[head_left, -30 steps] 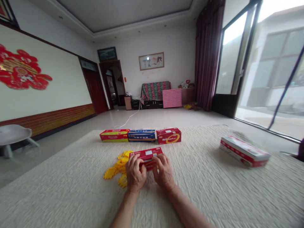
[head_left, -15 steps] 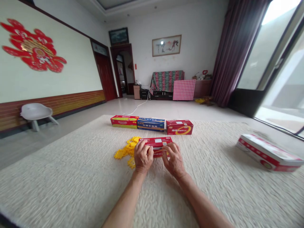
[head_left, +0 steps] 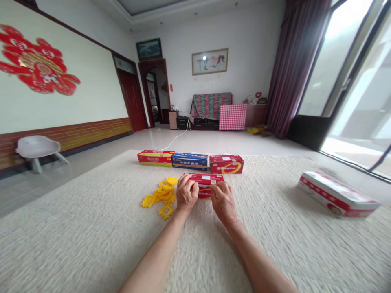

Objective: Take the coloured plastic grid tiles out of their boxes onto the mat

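A red cardboard box (head_left: 204, 178) with a white label lies on the cream mat in front of me. My left hand (head_left: 187, 195) is closed over its left end, thumb bent toward the front face. On the right end, my right hand (head_left: 223, 200) grips with curled fingers near the lid's front edge. A thin gap shows along that edge between the hands. Just left of my left hand lies a loose pile of yellow plastic interlocking pieces (head_left: 159, 193), one square piece (head_left: 166, 211) nearest me.
Behind stand a red-and-yellow box (head_left: 155, 158), a blue box (head_left: 190, 161) and another red box (head_left: 227, 164) in a row. A white-and-red box (head_left: 337, 195) lies at the right of the mat (head_left: 91, 228). A white chair (head_left: 38, 147) stands at the left.
The view has turned slightly right, so the surroundings sit further left. Both hands stay on the red box, which has shifted slightly away from the yellow pieces.
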`<state>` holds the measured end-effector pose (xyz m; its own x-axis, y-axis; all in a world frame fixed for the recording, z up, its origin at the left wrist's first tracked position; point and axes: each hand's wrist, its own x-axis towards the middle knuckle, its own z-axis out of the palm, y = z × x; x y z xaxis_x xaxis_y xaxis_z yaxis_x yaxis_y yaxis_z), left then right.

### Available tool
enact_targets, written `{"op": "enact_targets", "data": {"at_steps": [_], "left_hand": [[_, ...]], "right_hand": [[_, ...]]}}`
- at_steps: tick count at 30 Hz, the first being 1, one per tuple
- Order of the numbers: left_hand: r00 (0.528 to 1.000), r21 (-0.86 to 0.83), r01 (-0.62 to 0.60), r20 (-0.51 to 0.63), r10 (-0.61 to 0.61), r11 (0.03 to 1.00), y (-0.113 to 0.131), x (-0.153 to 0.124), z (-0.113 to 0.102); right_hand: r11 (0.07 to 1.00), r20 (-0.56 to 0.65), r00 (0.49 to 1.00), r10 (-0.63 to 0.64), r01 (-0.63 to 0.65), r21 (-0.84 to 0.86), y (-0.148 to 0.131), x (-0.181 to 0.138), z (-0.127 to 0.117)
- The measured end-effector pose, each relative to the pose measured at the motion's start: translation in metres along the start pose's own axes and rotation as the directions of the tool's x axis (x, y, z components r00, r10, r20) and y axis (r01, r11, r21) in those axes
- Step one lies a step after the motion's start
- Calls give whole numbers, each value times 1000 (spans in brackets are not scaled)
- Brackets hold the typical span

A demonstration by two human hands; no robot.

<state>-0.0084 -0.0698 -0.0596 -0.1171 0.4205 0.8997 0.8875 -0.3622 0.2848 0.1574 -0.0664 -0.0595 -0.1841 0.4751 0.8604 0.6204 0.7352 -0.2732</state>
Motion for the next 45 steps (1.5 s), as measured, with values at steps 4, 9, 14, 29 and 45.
{"op": "enact_targets", "data": {"at_steps": [4, 9, 14, 29, 45], "left_hand": [[998, 4, -50, -23, 50, 999, -12, -1, 12], [997, 27, -61, -51, 62, 998, -23, 5, 24], [996, 27, -44, -74, 46, 999, -33, 13, 34], [995, 15, -28, -100, 29, 999, -33, 15, 33], [996, -9, 24, -90, -25, 1000, -25, 16, 30]], "right_hand": [[998, 13, 999, -52, 52, -26, 11, -1, 8], [989, 61, 988, -144, 145, -25, 32, 9, 22], [991, 55, 990, -129, 130, -16, 40, 23, 37], [995, 6, 998, -68, 67, 68, 36, 41, 30], [891, 199, 912, 360, -399, 217, 59, 58, 47]]}}
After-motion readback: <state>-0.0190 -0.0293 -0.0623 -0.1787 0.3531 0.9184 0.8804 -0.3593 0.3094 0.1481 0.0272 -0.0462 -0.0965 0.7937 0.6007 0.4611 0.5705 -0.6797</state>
